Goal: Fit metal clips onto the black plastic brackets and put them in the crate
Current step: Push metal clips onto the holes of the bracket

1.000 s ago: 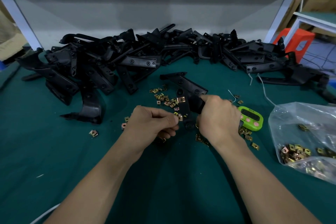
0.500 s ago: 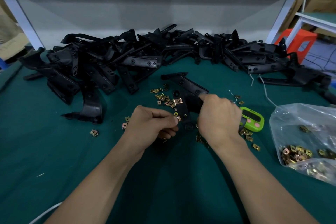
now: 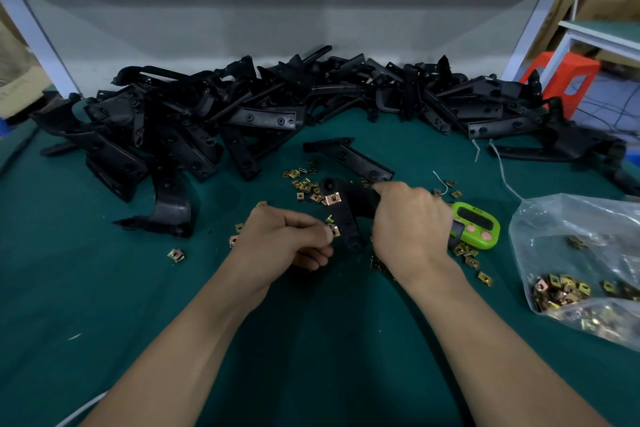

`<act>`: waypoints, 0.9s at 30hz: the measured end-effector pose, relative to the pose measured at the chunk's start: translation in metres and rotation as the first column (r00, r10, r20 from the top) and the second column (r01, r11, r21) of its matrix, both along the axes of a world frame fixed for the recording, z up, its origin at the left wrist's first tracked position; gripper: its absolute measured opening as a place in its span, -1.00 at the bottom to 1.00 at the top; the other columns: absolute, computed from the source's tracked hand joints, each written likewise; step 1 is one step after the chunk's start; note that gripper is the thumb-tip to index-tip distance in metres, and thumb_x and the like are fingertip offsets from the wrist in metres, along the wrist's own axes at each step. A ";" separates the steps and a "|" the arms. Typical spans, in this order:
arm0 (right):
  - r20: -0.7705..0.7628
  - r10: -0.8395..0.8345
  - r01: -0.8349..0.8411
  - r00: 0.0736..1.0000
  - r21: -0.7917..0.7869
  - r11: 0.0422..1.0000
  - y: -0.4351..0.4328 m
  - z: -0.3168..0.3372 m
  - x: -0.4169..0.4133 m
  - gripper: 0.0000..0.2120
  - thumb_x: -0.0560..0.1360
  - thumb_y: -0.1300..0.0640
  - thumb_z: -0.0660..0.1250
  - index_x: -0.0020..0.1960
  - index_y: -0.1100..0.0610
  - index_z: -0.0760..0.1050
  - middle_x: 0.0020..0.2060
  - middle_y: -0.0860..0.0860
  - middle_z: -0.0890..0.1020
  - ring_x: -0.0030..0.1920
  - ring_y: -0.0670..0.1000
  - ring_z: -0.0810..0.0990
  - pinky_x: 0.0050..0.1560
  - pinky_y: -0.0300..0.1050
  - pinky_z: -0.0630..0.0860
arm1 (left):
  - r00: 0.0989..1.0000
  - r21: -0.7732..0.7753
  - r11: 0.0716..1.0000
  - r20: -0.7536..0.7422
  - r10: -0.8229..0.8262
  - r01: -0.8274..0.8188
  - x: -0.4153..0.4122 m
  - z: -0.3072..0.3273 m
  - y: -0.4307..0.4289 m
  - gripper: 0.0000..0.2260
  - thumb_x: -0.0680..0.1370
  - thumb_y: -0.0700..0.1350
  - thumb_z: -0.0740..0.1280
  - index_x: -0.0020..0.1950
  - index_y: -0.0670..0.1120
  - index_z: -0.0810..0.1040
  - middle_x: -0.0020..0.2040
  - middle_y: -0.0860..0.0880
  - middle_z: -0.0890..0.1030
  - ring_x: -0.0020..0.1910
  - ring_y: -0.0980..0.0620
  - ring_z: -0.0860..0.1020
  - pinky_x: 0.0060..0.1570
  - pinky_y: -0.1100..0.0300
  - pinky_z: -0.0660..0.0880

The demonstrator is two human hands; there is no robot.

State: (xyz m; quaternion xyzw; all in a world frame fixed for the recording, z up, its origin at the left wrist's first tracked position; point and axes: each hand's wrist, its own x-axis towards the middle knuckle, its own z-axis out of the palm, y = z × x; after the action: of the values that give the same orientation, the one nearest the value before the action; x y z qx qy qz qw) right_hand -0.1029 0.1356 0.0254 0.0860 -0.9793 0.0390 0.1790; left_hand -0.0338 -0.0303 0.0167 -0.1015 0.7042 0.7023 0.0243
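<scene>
Head view: you're working a second clip onto the bracket, and the crate is out of sight.
Your right hand [image 3: 410, 229] curls its fingers round the bracket [image 3: 343, 215], bracing it just above the table [image 3: 104, 288]. A fitted clip [image 3: 334, 199] sits near its top. Your left hand [image 3: 280, 239] pinches the second clip [image 3: 334, 229] against the bracket's edge, probably to slide it on square. Loose clips [image 3: 306, 185] lie within reach, with the heap of brackets [image 3: 242, 114] behind. The bag [image 3: 581, 274] and green timer [image 3: 476, 225] are on your right, an orange stool [image 3: 568, 80] beyond.

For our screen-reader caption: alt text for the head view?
Right hand grips a black bracket; left hand pinches a metal clip at its edge. Bracket pile behind, bag of clips at right, on a green table.
</scene>
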 end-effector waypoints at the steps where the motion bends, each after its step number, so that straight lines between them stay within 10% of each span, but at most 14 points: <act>1: 0.002 0.003 -0.003 1.000 -0.003 1.000 0.000 -0.001 0.000 -0.64 0.37 0.35 0.30 -0.05 -0.08 0.61 -0.51 -0.08 0.27 -0.39 0.08 0.35 -0.36 -0.10 0.16 | 1.000 0.004 1.000 -0.005 0.007 -0.007 0.000 0.000 0.001 -0.86 0.51 -0.29 0.47 -0.24 -0.17 0.74 -0.28 -0.23 0.70 -0.36 -0.04 0.65 -0.36 0.25 0.58; 27: -0.043 0.040 -0.040 0.998 0.006 0.999 -0.007 -0.011 0.003 -0.73 0.46 0.29 0.25 -0.07 -0.05 0.60 -0.38 -0.08 0.49 -0.37 0.11 0.44 -0.30 -0.09 0.16 | 1.000 0.131 0.991 0.012 -0.015 0.013 0.003 -0.002 0.012 -0.79 0.52 -0.29 0.47 -0.32 -0.15 0.72 -0.33 -0.20 0.67 -0.39 -0.02 0.65 -0.37 0.26 0.60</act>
State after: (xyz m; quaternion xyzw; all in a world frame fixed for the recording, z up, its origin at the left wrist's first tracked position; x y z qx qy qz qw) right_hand -0.0998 0.1286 0.0143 0.1070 -0.9734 0.0381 0.1988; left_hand -0.0307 -0.0181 0.0151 -0.0992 0.6571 0.7461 0.0402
